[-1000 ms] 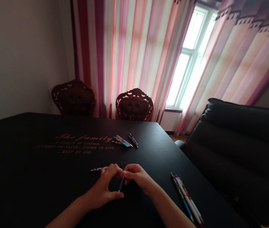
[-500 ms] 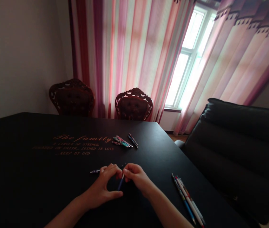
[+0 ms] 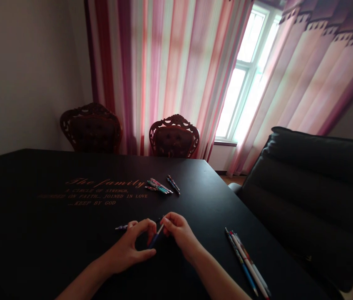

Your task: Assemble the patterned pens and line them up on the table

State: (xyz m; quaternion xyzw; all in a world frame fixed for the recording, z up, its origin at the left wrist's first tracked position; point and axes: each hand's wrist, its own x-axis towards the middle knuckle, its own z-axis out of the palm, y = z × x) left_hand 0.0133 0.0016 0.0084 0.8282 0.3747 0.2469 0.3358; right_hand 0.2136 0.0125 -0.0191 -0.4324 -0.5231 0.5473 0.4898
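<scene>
At the left of the frame the dark surface (image 3: pixel 23 216) carries pale lettering (image 3: pixel 101 189). Behind it, in the upper left, stands a carved chair (image 3: pixel 90 129).

Low and left of centre, the left hand (image 3: pixel 129 248) comes in from the bottom edge with its forearm slanting up to the right. Its thumb and forefinger curl into a ring and close on the lower, dark end of the blue pen (image 3: pixel 154 240). A small pen piece (image 3: pixel 120 227) lies on the surface just beyond that hand's knuckles, apart from both hands.

The blue pen sits between the two hands, just above the surface. Its long axis slants from lower left to upper right, with the pale end uppermost. Both hands touch it, the left lower on the barrel and the right at the top.

The right hand (image 3: pixel 179 231) reaches in from the lower right with its wrist low. Its fingertips are pinched narrowly on the pale end.

Farther up the frame at centre lies a cluster of pens (image 3: pixel 160 186), well apart from the hands. A second carved chair (image 3: pixel 174 135) stands behind it, before striped curtains (image 3: pixel 164 62).

At lower right a row of pens (image 3: pixel 247 262) lies near the surface's edge. Beyond it are a black padded chair (image 3: pixel 314 187) and a bright window (image 3: pixel 245 75).
</scene>
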